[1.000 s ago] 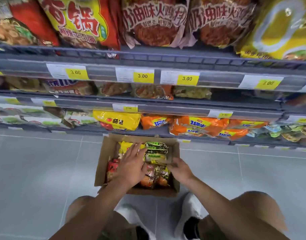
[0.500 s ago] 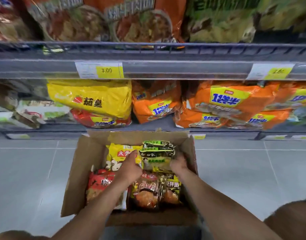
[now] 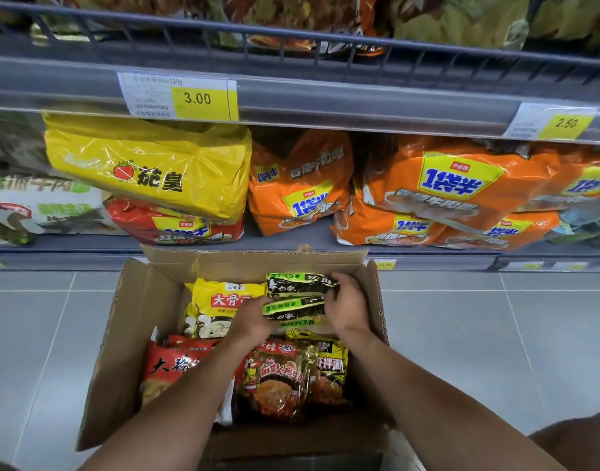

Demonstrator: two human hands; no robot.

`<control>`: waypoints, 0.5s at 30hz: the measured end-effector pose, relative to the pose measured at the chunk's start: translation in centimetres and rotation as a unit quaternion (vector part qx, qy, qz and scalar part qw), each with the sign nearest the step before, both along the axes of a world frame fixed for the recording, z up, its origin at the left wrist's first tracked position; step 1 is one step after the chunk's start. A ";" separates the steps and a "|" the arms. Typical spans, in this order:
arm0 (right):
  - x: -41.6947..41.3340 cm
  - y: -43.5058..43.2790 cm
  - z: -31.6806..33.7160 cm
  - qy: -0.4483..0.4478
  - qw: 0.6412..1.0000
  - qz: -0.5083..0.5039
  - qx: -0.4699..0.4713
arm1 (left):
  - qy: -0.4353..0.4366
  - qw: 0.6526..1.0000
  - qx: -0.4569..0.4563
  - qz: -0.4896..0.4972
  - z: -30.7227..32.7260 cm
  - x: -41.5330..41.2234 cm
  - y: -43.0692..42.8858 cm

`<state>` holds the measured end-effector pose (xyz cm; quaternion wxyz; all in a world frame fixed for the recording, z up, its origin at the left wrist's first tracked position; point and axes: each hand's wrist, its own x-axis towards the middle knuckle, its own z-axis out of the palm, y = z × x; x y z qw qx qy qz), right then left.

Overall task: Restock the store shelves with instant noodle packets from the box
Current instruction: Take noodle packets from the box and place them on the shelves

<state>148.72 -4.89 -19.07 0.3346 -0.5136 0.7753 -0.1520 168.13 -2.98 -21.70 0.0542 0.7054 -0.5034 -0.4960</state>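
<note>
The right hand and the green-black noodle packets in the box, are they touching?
Touching. The head view shows the right hand with its fingers curled round the right end of the green-black noodle packets, with no gap.

Bare forearms point(image 3: 176, 396) lead to left hand point(image 3: 254, 321) and right hand point(image 3: 347, 309).

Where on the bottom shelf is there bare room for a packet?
Bottom shelf: one bare patch at the front, between the middle orange pack and the right orange stack. Yellow multipack on the red pack crowds the left; orange stack fills the right.
</note>
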 end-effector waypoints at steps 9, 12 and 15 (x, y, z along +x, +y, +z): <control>0.1 -2.4 -0.4 0.086 0.986 0.134 0.037 | -0.105 0.982 -0.084 -0.132 -0.2 -0.4 1.5; 0.1 -2.4 -0.6 0.103 0.984 0.132 0.061 | -0.083 0.985 -0.097 -0.115 0.0 0.2 1.3; 0.2 -2.0 -1.1 0.112 0.979 0.140 0.100 | -0.059 0.988 -0.098 -0.109 0.3 1.1 1.3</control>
